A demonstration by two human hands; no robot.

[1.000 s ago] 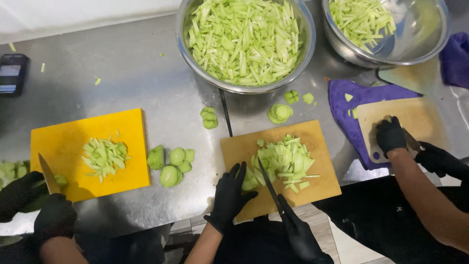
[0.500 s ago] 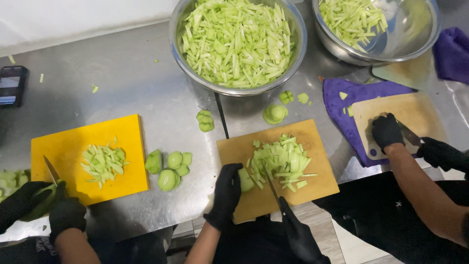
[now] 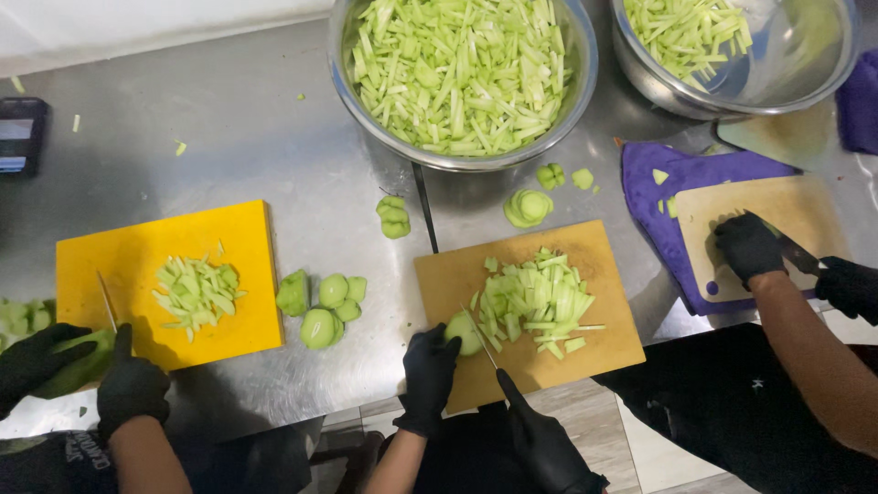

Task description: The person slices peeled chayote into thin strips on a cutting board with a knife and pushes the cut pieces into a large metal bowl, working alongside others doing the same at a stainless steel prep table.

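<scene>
A stainless steel tabletop (image 3: 229,137) carries all the work. At its far edge stands a large steel bowl (image 3: 585,82) heaped with pale green vegetable strips (image 3: 457,73), and beside it a second steel bowl (image 3: 823,73), less full. Nearer, a wooden cutting board (image 3: 604,338) lies in front of the person, bearing a pile of cut strips (image 3: 535,302). The left hand (image 3: 428,366), black-gloved, rests on the board's near left part, its fingers curled narrow over a green vegetable half (image 3: 465,331) and pressing it down. The right hand (image 3: 540,439), also gloved, has its fingers closed round the handle of a knife (image 3: 480,340), the blade lying against the vegetable half just beside the left fingers. A yellow cutting board (image 3: 91,265) lies to the left with a smaller pile of strips; a co-worker's gloved hands (image 3: 133,384) are at its near edge with a second knife. Loose vegetable pieces (image 3: 325,306) lie on the tabletop between the two boards. To the right, another co-worker's gloved hand (image 3: 748,247) rests on a pale board (image 3: 796,206) set over a purple cloth (image 3: 658,183).
</scene>
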